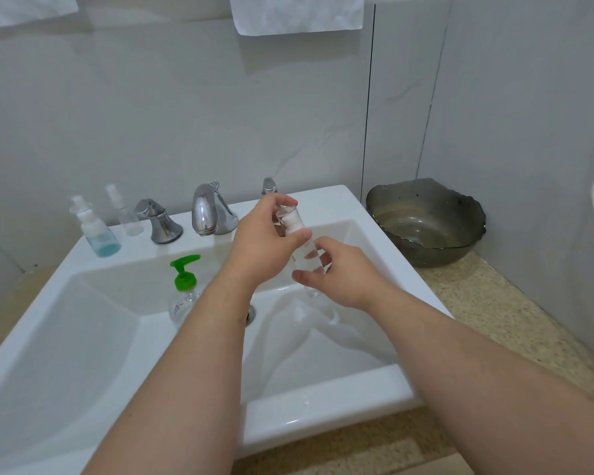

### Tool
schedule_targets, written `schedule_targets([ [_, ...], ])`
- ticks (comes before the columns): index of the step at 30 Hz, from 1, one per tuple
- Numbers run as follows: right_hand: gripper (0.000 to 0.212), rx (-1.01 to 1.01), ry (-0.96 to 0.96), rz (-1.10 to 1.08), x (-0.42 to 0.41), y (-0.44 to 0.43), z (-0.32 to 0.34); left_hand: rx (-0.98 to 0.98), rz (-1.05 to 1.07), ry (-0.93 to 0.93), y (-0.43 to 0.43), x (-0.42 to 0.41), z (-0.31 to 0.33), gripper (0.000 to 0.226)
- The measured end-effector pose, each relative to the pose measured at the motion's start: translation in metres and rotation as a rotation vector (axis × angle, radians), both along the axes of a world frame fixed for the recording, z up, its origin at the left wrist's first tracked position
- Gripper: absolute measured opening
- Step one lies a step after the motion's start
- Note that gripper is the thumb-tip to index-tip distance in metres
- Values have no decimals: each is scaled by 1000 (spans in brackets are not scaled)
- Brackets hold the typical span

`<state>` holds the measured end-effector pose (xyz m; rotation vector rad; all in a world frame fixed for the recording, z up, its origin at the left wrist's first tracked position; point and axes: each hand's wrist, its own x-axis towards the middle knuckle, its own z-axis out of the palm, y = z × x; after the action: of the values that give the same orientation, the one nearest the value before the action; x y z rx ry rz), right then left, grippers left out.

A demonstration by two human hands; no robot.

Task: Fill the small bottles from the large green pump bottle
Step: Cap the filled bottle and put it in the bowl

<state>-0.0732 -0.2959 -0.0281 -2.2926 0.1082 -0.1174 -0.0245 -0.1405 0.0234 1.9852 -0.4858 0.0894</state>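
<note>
pump bottle [182,296]: green pump, clear body. small bottle [98,236]: blue liquid. sink [323,402] white. bowl [426,222] smoky grey. desk [477,303] speckled beige.

The pump bottle [185,284] stands in the sink [66,337], left of the bowl [426,231].

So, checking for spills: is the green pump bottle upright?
Upright: the green pump bottle stands in the sink, pump on top.
</note>
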Motion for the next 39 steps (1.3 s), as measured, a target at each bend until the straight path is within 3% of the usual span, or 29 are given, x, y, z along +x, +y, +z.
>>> schedule_targets([
  [6,57,15,-13,-4,0,0,-1,18,45,-49,-1,-1,1,41],
  [15,53,75,-35,-9,2,0,0,-119,-35,48,-4,-8,7,50],
  [22,51,88,-48,-11,2,0,0,-49,108,-71,-8,-6,5,60],
  [29,49,87,-43,-7,1,0,-1,-53,122,50,-7,-2,6,42],
  [36,48,86,-62,-24,2,0,0,21,112,3,-11,-5,1,55],
  [39,49,82,-52,-21,2,0,0,-3,114,67,-10,-3,2,51],
])
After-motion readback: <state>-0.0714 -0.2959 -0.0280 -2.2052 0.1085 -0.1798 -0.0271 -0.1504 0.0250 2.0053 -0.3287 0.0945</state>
